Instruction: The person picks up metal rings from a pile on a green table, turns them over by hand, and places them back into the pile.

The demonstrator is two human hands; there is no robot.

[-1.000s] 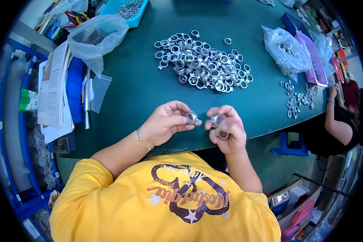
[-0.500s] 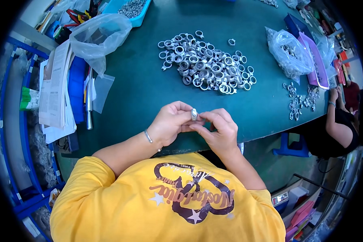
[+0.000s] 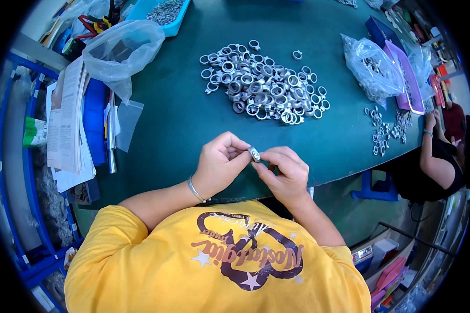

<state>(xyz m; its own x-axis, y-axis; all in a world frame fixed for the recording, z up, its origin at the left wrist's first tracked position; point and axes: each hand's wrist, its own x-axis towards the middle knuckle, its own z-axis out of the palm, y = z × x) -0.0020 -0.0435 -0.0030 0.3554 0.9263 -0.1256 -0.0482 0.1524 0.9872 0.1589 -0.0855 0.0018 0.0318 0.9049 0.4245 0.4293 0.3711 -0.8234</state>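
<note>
A silver metal ring (image 3: 254, 153), with a raised detail on its band, is held up over the near edge of the table. My left hand (image 3: 219, 163) pinches its left side between thumb and fingers. From the other side, the thumb and forefinger of my right hand (image 3: 286, 172) close on the ring's right edge. Whether a smaller part sits between those fingertips is hidden. Beyond both hands lies a loose heap of similar silver rings (image 3: 263, 86), one stray ring (image 3: 296, 55) apart from it at its far right.
Papers (image 3: 65, 125), a blue holder (image 3: 95, 120) and an open plastic bag (image 3: 122, 49) line the left. A turquoise tray (image 3: 173, 26) of small metal parts stands far left. To the right are a bag of parts (image 3: 371, 68), a purple tray (image 3: 410, 88) and a seated person (image 3: 438, 156).
The ring has tilted and turned between my fingers. My left hand has rolled over, its back now more toward the view, while my right fingers stay at the ring.
</note>
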